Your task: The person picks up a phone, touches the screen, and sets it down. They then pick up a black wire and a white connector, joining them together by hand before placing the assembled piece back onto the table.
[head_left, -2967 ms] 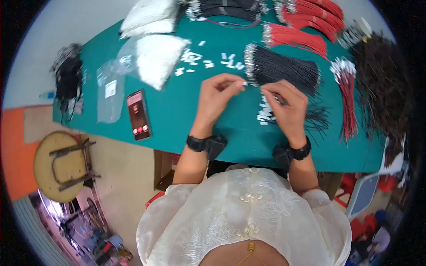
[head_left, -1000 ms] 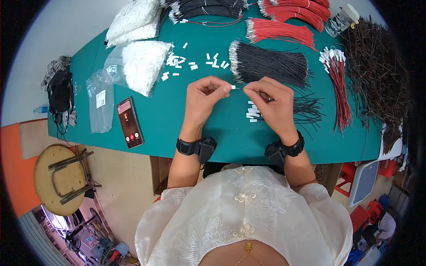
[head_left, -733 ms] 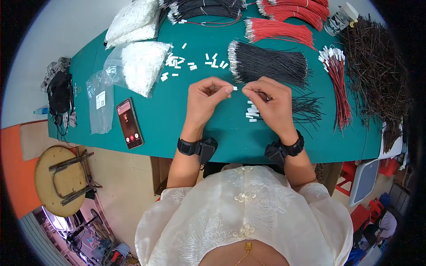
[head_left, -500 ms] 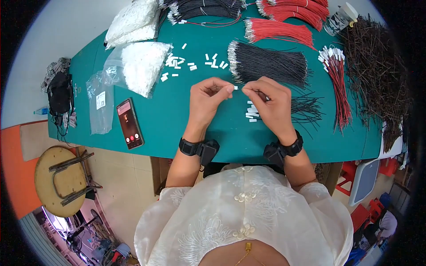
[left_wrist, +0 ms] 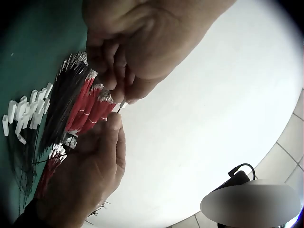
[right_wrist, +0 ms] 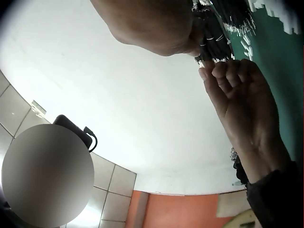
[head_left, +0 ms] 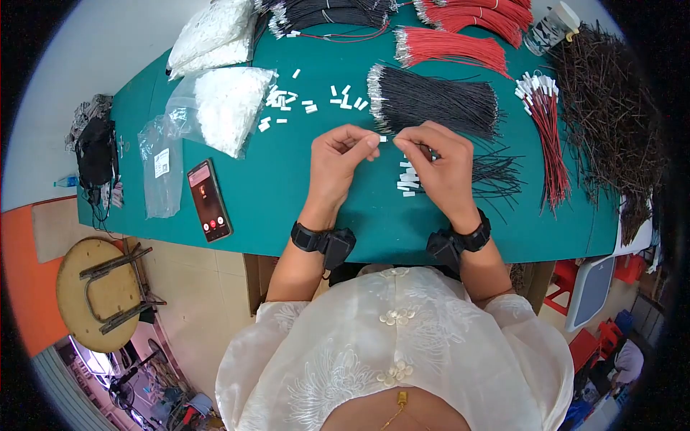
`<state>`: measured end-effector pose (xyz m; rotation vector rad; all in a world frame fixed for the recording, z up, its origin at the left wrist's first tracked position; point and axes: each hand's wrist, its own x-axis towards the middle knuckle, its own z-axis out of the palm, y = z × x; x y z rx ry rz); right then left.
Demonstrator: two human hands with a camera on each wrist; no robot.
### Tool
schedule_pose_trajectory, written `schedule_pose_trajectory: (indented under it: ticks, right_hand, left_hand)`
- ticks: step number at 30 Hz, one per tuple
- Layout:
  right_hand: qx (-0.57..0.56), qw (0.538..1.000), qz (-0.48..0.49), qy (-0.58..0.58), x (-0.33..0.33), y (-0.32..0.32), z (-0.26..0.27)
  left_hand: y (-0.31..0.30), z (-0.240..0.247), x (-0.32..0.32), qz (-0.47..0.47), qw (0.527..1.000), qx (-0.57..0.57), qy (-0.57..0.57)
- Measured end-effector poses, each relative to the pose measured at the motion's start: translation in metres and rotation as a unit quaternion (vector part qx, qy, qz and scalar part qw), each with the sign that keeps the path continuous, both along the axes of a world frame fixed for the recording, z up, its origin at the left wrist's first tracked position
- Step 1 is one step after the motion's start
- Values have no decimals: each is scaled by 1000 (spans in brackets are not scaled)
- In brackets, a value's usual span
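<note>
White connector (head_left: pixel 383 138): my left hand (head_left: pixel 332 171) is pinching it above the counter's near edge (head_left: pixel 392 248), my right hand (head_left: pixel 447 171) gripping black wire (left_wrist: pixel 118 109); I'm counting white-tipped wires (head_left: pixel 408 185) as done, loose connectors (head_left: pixel 310 108) as remaining.

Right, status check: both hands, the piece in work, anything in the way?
Left hand pinching small white connector. Right hand pinching thin dark wire, close to connector. No obstruction visible between fingertips.

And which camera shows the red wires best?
The head view: it shows the red wires most fully and plainly. The left wrist view shows them partly behind the right hand; in the right wrist view I can't see any.
</note>
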<state>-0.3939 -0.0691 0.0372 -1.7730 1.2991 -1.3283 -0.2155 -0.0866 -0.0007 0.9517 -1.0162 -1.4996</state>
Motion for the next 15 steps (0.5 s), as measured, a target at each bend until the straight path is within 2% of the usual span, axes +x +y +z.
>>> schedule_pose_trajectory:
  ticks: [11, 15]
  right_hand:
    - [4, 1000, 7, -3, 2, 1, 0]
    - [0, 999, 5, 37, -1, 0, 4]
  left_hand:
    - [0, -6, -2, -11, 1000, 8, 19]
    - [-1, -5, -1, -10, 1000, -1, 12]
